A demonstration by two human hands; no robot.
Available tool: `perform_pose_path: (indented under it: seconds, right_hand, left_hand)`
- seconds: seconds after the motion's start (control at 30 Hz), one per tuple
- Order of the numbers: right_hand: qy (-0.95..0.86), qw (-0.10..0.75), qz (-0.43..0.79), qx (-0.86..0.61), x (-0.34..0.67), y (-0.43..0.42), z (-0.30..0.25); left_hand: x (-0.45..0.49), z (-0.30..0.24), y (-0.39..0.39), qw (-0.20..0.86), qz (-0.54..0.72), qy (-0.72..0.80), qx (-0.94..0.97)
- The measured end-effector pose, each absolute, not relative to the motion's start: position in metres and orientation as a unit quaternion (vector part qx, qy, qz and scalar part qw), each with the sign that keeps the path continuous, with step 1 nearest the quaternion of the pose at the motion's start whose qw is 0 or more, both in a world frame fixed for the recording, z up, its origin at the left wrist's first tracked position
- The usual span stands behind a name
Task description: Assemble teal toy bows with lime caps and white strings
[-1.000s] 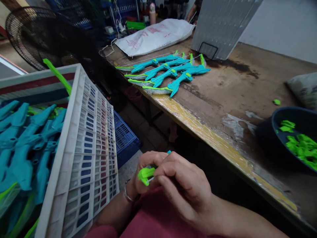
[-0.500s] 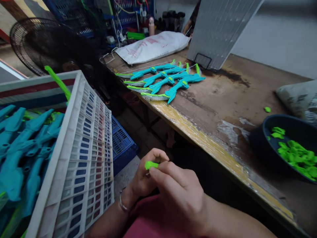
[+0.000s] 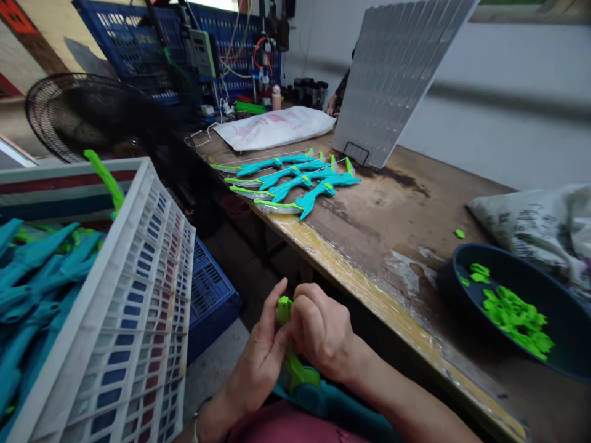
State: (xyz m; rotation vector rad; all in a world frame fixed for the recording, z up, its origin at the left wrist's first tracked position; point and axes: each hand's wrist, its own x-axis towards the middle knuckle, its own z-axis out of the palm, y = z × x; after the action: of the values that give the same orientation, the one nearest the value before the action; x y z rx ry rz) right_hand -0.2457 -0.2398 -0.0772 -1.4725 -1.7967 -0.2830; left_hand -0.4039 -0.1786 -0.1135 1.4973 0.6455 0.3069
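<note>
A toy bow (image 3: 302, 387) with a teal body and a green limb lies across my lap, its limb pointing up between my hands. My left hand (image 3: 258, 363) is closed round the green limb from the left, thumb and forefinger near its tip. Against the limb's right side, my right hand (image 3: 323, 326) is curled tight near the tip. Its fingertips are hidden, so any small piece or string in them does not show. On the table ahead lie several strung teal-and-green toy bows (image 3: 295, 178), side by side.
At left stands a white plastic crate (image 3: 138, 277) full of teal bow bodies, beside a blue crate (image 3: 207, 289) and a black fan (image 3: 78, 117). A dark basin (image 3: 466, 271) of small green pieces sits on the wooden table (image 3: 383, 215) at right. Behind are sacks and a grey panel (image 3: 392, 80).
The view has tilted upward. The green end between my fingers now stands upright, and the bow's teal body has come into sight on my lap. My right hand has curled tighter.
</note>
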Motion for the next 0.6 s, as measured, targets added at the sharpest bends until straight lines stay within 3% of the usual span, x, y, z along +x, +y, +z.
perform_pose_path:
  seconds: [0.13, 0.23, 0.4, 0.6]
  right_hand:
    - [-0.562, 0.534, -0.056, -0.629, -0.239, -0.243, -0.055]
    - [-0.518, 0.588, 0.017, -0.621, -0.234, -0.243, -0.053]
    - [-0.517, 0.575, 0.083, -0.629, -0.234, -0.243, -0.076]
    - [-0.586, 0.526, 0.131, -0.602, -0.237, -0.254, -0.071]
  left_hand:
    - [-0.4, -0.123, -0.172, 0.743, 0.156, 0.301, 0.577]
    - [-0.399, -0.124, -0.164, 0.781, 0.164, 0.28, 0.533]
    - [-0.391, -0.11, -0.154, 0.745, 0.244, 0.2, 0.588]
    - [-0.379, -0.111, -0.157, 0.684, 0.236, 0.286, 0.627]
